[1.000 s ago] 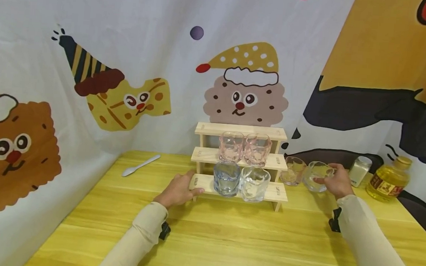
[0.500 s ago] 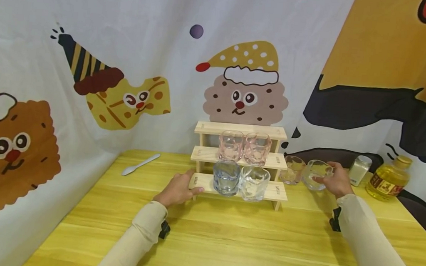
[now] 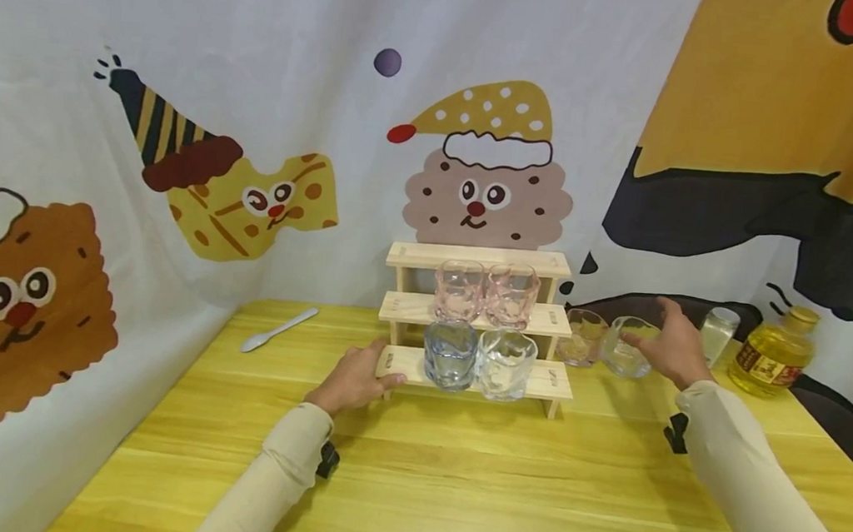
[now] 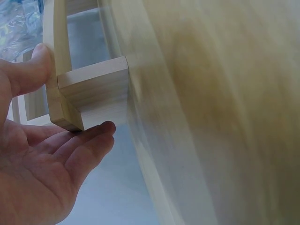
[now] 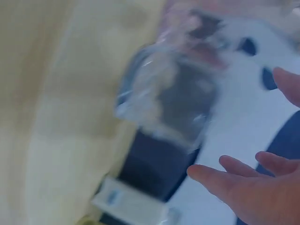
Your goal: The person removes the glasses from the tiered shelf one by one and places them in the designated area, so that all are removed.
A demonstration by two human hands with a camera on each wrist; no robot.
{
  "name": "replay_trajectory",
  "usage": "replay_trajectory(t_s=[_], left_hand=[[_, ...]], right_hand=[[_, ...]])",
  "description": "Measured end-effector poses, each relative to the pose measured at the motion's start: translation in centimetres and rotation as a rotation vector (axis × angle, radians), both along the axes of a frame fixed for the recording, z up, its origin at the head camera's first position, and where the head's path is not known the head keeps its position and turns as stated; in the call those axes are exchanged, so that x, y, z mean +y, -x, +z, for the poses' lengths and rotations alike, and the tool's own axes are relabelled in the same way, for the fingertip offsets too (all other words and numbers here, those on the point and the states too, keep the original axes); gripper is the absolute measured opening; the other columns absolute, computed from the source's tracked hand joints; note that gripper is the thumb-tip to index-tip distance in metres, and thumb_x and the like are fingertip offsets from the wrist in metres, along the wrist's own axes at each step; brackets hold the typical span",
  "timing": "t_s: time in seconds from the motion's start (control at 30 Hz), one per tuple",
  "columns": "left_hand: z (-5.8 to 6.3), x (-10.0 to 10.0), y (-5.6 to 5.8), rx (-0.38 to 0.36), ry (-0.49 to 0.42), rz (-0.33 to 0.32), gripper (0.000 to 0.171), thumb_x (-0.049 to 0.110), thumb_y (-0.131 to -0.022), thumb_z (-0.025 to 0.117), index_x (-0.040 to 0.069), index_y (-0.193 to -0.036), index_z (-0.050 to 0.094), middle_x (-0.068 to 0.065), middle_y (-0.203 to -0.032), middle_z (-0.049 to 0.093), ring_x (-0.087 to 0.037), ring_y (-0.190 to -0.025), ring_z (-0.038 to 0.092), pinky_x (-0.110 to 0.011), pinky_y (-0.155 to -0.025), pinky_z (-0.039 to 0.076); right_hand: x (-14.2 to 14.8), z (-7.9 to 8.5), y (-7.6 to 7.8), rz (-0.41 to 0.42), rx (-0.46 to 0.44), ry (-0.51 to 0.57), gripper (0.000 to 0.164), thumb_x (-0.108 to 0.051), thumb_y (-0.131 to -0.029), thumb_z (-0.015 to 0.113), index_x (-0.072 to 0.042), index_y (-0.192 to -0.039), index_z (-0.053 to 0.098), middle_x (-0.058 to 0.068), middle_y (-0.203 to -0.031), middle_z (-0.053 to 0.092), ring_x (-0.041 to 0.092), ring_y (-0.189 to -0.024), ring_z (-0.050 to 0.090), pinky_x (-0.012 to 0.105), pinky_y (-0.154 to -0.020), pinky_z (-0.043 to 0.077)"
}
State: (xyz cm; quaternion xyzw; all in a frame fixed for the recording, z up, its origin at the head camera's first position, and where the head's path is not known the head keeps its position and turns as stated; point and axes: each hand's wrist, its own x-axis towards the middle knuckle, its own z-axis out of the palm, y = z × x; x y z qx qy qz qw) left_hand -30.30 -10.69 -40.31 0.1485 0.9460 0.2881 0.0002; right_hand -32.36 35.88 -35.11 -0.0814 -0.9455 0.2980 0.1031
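My left hand [image 3: 353, 380] holds the left end of the lowest step of a three-tier wooden display stand [image 3: 553, 379]. In the left wrist view its thumb lies on the board [image 4: 57, 56] and the fingers touch the end from the other side. On that step stand a bluish glass [image 3: 449, 360] and a clear glass [image 3: 506, 368]. Two pink glasses [image 3: 458, 295] occupy the middle tier. My right hand [image 3: 671, 350], fingers extended, hovers by another clear glass [image 3: 624, 355] on the table; the right wrist view shows a gap between them. A pinkish glass [image 3: 581, 342] stands beside it.
Behind the right hand is a lidded clear jar [image 3: 719, 332], partly hidden. A bottle of yellow oil [image 3: 775, 352] stands farther right. A white spoon [image 3: 278, 329] lies at the left on the wooden table [image 3: 439, 484]. A printed cloth [image 3: 299, 64] hangs behind.
My right hand has let go of the clear glass, its fingers spreading and lifting off. The glass stays on the table. My left hand keeps its hold; the view has shifted slightly.
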Motion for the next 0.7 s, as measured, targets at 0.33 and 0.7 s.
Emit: replay_trajectory(t_s=[0.33,0.7], left_hand=[[0.0,0.0,-0.2,-0.011,-0.022,0.007,0.071,0.035,-0.093,0.072,0.002,-0.149,0.042,-0.014,-0.099,0.07,-0.02,-0.078,0.056,-0.03,-0.065,0.046],[-0.3,0.0,-0.1,0.003,-0.009,0.015,0.073,0.036,-0.093,0.072,0.003,-0.15,0.041,-0.013,-0.099,0.07,-0.021,-0.082,0.057,-0.034,-0.07,0.048]], right_hand=[[-5.5,2.5,-1.9,0.153,0.183,0.07,0.089,-0.029,-0.095,0.071,-0.003,-0.159,0.016,0.035,-0.154,0.035,0.056,-0.128,0.046,0.067,-0.104,0.039],[-9.7,3.4,-2.1,0.353,0.161,0.279,0.087,-0.038,-0.095,0.07,-0.014,-0.161,0.018,0.026,-0.157,0.036,0.048,-0.14,0.042,0.06,-0.11,0.041]])
